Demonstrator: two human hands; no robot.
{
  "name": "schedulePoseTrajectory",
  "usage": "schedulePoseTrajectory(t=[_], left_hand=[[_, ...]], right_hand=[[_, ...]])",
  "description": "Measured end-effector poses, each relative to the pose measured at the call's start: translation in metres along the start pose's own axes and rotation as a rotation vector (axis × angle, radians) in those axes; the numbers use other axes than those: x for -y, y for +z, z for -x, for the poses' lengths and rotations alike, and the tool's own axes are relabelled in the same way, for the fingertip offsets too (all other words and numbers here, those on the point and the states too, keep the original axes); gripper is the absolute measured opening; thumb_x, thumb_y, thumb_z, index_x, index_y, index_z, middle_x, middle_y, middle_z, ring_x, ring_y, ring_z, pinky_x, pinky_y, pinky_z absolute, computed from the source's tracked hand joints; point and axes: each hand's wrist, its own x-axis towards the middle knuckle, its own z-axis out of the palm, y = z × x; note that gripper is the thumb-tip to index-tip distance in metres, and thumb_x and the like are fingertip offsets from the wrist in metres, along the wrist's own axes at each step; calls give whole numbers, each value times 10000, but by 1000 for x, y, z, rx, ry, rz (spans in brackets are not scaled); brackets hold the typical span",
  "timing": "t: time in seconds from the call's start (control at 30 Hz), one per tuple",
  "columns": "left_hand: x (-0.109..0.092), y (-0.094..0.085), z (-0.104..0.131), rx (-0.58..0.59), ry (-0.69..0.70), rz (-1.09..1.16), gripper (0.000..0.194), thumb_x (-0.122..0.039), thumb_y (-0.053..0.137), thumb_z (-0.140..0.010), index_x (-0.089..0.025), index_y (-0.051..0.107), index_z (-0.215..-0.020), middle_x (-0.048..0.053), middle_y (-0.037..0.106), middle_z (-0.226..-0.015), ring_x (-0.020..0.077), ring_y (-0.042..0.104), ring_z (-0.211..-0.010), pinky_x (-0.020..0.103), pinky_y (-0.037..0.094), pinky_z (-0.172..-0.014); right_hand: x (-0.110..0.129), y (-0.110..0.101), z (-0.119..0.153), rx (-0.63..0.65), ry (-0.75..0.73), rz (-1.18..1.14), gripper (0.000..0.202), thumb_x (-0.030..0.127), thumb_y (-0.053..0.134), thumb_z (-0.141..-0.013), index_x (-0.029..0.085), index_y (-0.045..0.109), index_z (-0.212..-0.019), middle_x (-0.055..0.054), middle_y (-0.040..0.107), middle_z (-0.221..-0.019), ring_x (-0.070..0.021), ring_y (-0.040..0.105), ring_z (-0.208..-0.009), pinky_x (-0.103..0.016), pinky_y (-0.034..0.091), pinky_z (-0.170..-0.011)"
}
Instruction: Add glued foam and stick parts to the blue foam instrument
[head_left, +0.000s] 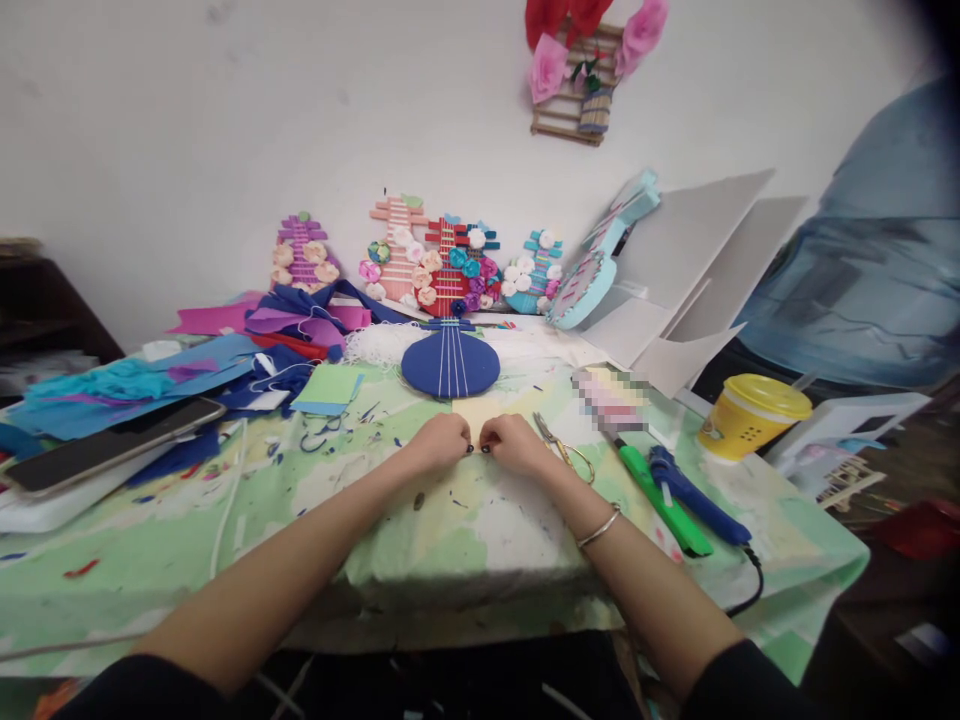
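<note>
The left hand point(441, 440) and right hand point(514, 443) meet fingertip to fingertip over the cloth-covered worktop point(480, 530), thumbs and fingers curled inward. Whether either one grips anything I cannot tell (whatever might be between the fingertips is too small to make out). Straight beyond both hands, near them, lies the blue lute-shaped piece point(420, 366), white strings running down its front. Just beside the right hand, on its outer side, are the scissors point(553, 440); farther out on that side come the green cutter point(664, 500), the blue glue gun point(701, 500) and a yellow lidded cup point(739, 422). Out past the left hand sit green and blue paper squares point(326, 387), with dark scraps point(321, 436) scattered nearer and a phone point(116, 445) well apart. Beyond the blue piece, small flower-decked instruments point(450, 270) stand against the wall.
</note>
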Motion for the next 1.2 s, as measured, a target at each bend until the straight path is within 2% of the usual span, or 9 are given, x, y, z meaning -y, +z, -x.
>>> schedulePoseTrajectory(t=[0.2,0.37,0.57,0.67,0.8,0.97,1.2], left_hand=[[-5,0,12,-74,146,42,114,-102,476,-707,-168,568,-714,37,604,-746,174,521,-742,281,393,-692],[-4,3,9,-66,204,44,118,-142,443,-755,-170,553,-718,50,586,-761,183,504,-735,294,393,-689],[-1,8,0,-44,135,40,136,-88,462,-666,-168,569,-640,48,591,-693,185,511,-694,289,375,-636],[-3,9,-3,-33,76,47,173,-61,457,-617,-164,595,-611,48,609,-668,182,525,-665,280,371,-606],[-3,8,-4,-17,13,73,170,-95,486,-619,-161,642,-634,50,643,-684,174,549,-650,267,382,-590],[-3,6,-3,-14,-37,98,167,-111,506,-628,-152,667,-648,53,661,-681,167,561,-635,259,394,-583],[-5,6,-2,-25,-52,117,160,-113,521,-628,-152,674,-657,48,666,-684,165,561,-647,257,396,-591]], right_hand=[[3,-1,5,-27,43,-39,245,31,506,-643,157,694,-739,-41,700,-713,-146,591,-655,-211,384,-589],[0,0,6,-44,26,-72,191,66,525,-678,152,681,-747,-47,694,-724,-142,578,-661,-216,380,-589],[-9,-2,7,-14,34,-110,81,169,600,-703,157,677,-722,-21,678,-679,-112,552,-599,-196,372,-555],[-9,-2,4,-10,57,-90,91,127,595,-690,154,681,-680,-32,674,-654,-119,546,-589,-208,361,-553],[-8,-3,-1,16,71,-79,102,82,613,-655,149,681,-616,-44,670,-623,-130,548,-588,-221,357,-559],[-19,-6,4,35,42,-133,57,192,638,-705,164,686,-716,2,659,-648,-100,539,-589,-188,356,-543],[-22,-8,10,20,36,-122,71,186,626,-717,138,678,-715,-13,647,-644,-102,525,-592,-201,344,-558]])
